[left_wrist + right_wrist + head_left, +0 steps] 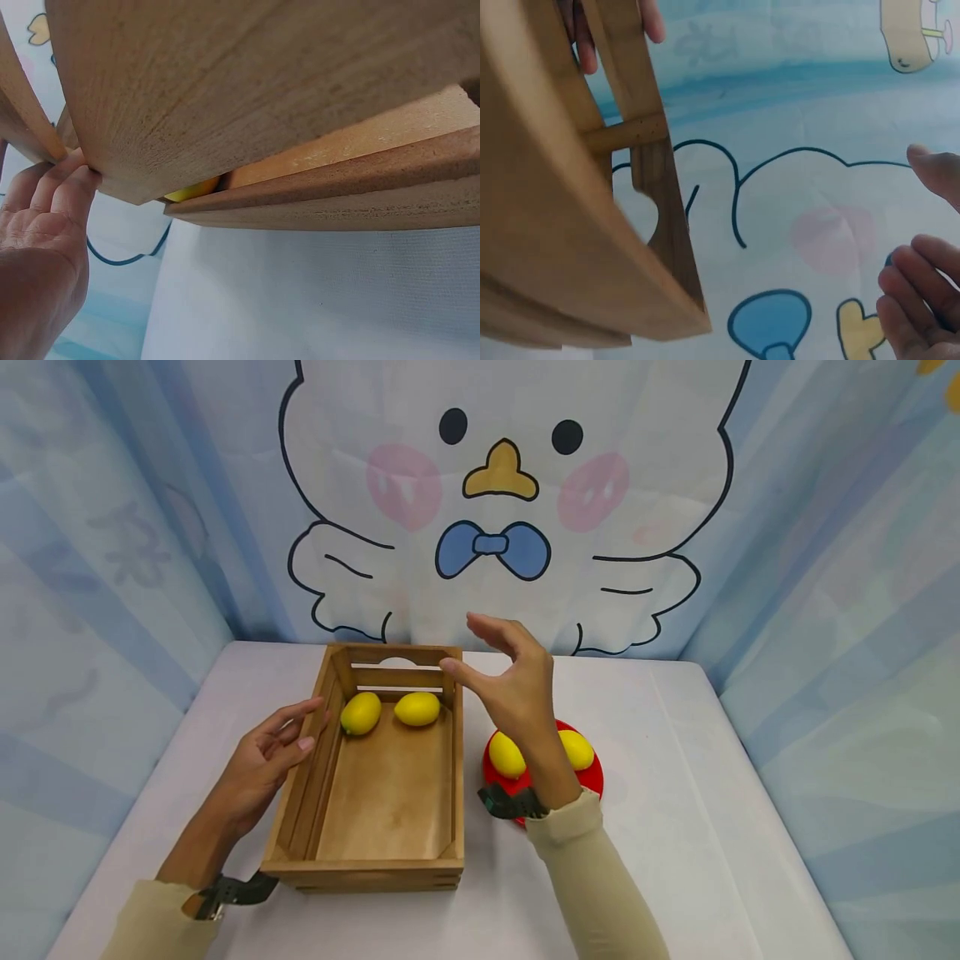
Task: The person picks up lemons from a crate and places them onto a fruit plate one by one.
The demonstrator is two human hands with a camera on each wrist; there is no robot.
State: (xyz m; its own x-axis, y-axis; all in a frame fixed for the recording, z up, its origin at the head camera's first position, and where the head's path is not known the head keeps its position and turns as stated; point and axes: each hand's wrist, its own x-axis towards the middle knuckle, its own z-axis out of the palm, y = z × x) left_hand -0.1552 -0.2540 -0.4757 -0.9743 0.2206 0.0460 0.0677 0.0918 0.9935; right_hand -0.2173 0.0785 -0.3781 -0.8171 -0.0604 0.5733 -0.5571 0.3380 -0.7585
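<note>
A wooden crate [397, 785] with slatted sides stands on the table, with two yellow lemons [362, 713] inside toward its far end. My left hand [258, 768] holds the crate's left side by the top slat; in the left wrist view its fingers [71, 191] reach into the gap between slats. Above the crate's far right corner hovers my right hand [513, 681], thumb and fingers spread apart, holding nothing. Beneath the right wrist lies a red plate [596, 778] bearing yellow lemons [576, 749], partly covered by the arm.
The white table [675, 827] runs back to a curtain [495, 602] printed with a cartoon bird. Further blue curtains [90, 610] close in the left and right sides. Each wrist wears a dark strap [240, 891].
</note>
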